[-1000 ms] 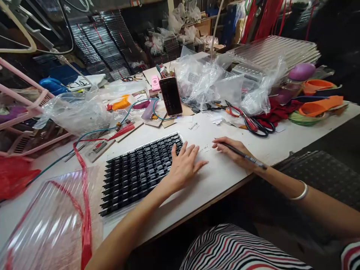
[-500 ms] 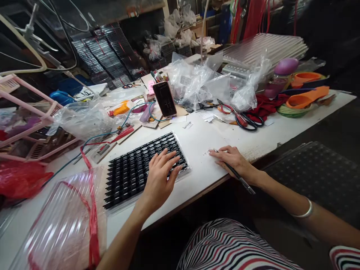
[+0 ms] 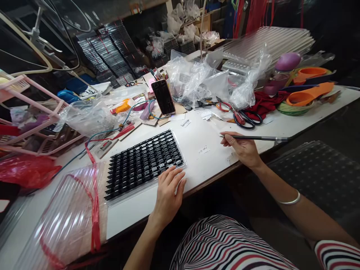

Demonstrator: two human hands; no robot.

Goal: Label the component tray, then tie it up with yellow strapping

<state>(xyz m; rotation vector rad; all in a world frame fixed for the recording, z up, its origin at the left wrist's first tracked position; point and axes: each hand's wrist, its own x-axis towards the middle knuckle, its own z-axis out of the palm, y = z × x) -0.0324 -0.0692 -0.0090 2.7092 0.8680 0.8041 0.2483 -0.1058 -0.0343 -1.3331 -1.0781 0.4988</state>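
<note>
1. Since a second ago: left hand drawn back from the bench top beside the tray to the tray's near right corner; a half second ago, spread over the chip rows.
2. Now resting flat, fingers loosely open, fingertips touching the near edge of the tray of black chips; nothing gripped.
3. Right hand lifted and turned since then: thin dark tool pinched between thumb and fingers, now lying almost level, its far end pointing right, beyond the bench edge; earlier slanted down toward the wrist.
4. Reads as a pause between passes over the rows: tray untouched by the tool, tip well apart from the chips.
5. Tray lying on the white bench, toward its near edge, between the two hands and nearer the left one.
6. Just left of the tray: ribbed clear plastic covers bound with red strap.
7. Behind it: phone propped upright, teal cable, small boards, crumpled clear bags.
8. Further right: scissors, red cloth, orange and green plastic dishes.
9. Room crowded: pink rack at far left, stacked dark trays along the back.
</note>
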